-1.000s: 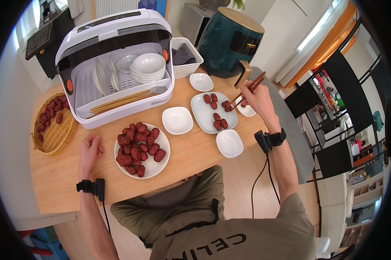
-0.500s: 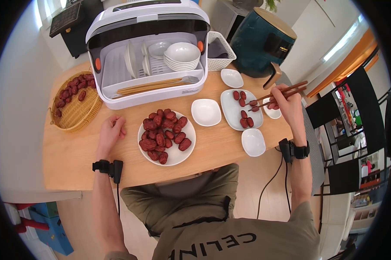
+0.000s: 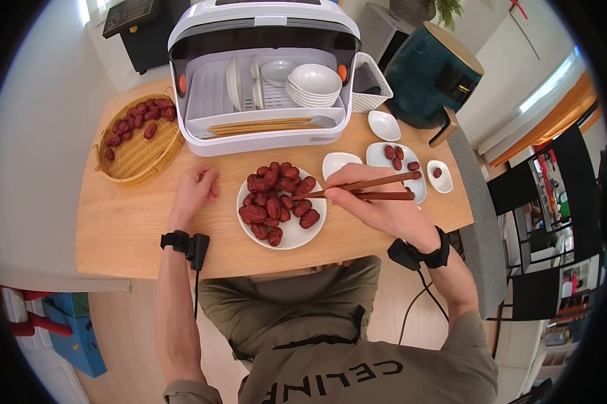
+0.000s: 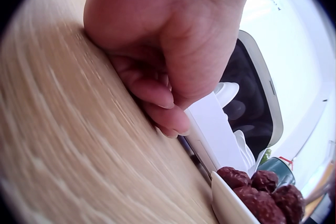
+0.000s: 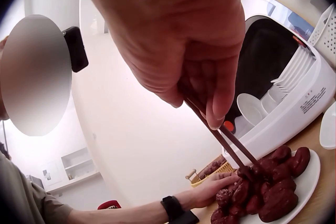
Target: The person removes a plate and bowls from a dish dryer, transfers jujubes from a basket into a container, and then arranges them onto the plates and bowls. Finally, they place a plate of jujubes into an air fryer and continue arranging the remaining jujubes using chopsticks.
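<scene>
The right hand (image 3: 384, 205) grips a pair of brown chopsticks (image 3: 377, 182), whose tips touch the red dates (image 3: 272, 204) heaped on a round white plate (image 3: 297, 236). In the right wrist view the chopsticks (image 5: 220, 136) reach down among the dates (image 5: 278, 198); whether a date is pinched between them, I cannot tell. Left of the plate, the left hand (image 3: 194, 194) rests on the table with loosely curled fingers, holding nothing; the left wrist view shows the same hand (image 4: 168, 40) against the wood. Several dates lie on a pale square plate (image 3: 377, 156), partly hidden behind the right hand.
A wicker basket (image 3: 142, 156) with dates stands at the left. Behind is a white dish cabinet (image 3: 270, 140) with bowls, plates and chopsticks. Small white dishes (image 3: 384, 125) surround the square plate; one at the right (image 3: 440, 182) holds a date. A green air fryer (image 3: 428, 81) stands back right.
With the chopsticks, the right hand has moved left from the small right-hand dish to the round plate. A date now shows in that dish. The head view has shifted; the left hand stays on the table.
</scene>
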Motion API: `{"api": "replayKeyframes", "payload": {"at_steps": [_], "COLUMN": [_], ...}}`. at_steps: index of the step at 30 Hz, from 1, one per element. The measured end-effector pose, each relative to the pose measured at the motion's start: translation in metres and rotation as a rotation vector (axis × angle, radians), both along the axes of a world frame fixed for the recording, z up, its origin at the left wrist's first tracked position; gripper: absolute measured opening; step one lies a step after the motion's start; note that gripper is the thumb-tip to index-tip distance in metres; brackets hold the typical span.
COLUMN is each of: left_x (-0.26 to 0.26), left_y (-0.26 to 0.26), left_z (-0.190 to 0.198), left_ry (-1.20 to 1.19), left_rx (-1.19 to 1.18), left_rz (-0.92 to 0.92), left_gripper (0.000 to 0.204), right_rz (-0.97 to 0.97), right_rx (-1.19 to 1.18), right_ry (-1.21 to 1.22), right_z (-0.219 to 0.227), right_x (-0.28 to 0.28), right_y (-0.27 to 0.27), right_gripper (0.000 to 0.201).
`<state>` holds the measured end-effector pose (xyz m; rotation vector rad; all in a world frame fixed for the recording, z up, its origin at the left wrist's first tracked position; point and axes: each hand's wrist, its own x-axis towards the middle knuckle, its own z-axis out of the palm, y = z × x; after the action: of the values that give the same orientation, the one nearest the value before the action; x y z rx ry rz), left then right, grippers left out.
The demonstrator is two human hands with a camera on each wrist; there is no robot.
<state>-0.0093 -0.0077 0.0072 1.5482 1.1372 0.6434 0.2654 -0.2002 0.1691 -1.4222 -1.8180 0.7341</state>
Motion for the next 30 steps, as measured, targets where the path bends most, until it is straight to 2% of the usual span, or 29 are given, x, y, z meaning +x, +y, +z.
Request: {"api": "replayKeyframes", "payload": {"at_steps": [2,5,12,15,17,20,22,24,27,30], "left_x": [0.000,0.000,-0.001,-0.001,-0.001,-0.001,-0.001,0.000,0.000,-0.001], "left_y": [0.000,0.000,0.002,0.001,0.001,0.002,0.002,0.001,0.001,0.002], "left_z": [0.000,-0.001,-0.004,-0.003,-0.003,-0.004,-0.004,-0.004,-0.003,-0.006], "left_ry": [0.010,0.000,-0.013,0.006,0.009,0.015,0.018,0.019,0.018,0.031], "left_rx": [0.014,0.017,0.003,0.008,0.033,0.037,0.028,0.020,0.009,0.015], "left_rz": [-0.005,-0.004,-0.006,-0.005,-0.008,-0.008,-0.005,-0.006,0.012,0.002], "left_gripper": [0.022,0.022,0.023,0.024,0.024,0.025,0.025,0.025,0.024,0.024], "right_rz": [0.001,0.128,0.148,0.111,0.010,-0.038,-0.032,0.072,-0.010,0.014], "right_rx": [0.020,0.175,0.237,0.263,0.167,0.104,0.100,0.282,0.165,0.225], "right_ry": [-0.005,-0.127,-0.208,-0.169,-0.129,-0.062,-0.079,-0.182,-0.122,-0.115], "right_z": [-0.005,-0.019,-0.027,-0.023,-0.020,-0.017,-0.018,-0.018,-0.009,-0.009], "right_x": [-0.009,-0.011,-0.016,-0.018,-0.015,-0.011,-0.009,-0.010,-0.014,-0.014], "right_y": [0.008,0.019,0.021,0.020,0.017,0.014,0.014,0.015,0.002,-0.001], "right_gripper": [0.014,0.012,0.011,0.011,0.011,0.011,0.010,0.009,0.009,0.007]}}
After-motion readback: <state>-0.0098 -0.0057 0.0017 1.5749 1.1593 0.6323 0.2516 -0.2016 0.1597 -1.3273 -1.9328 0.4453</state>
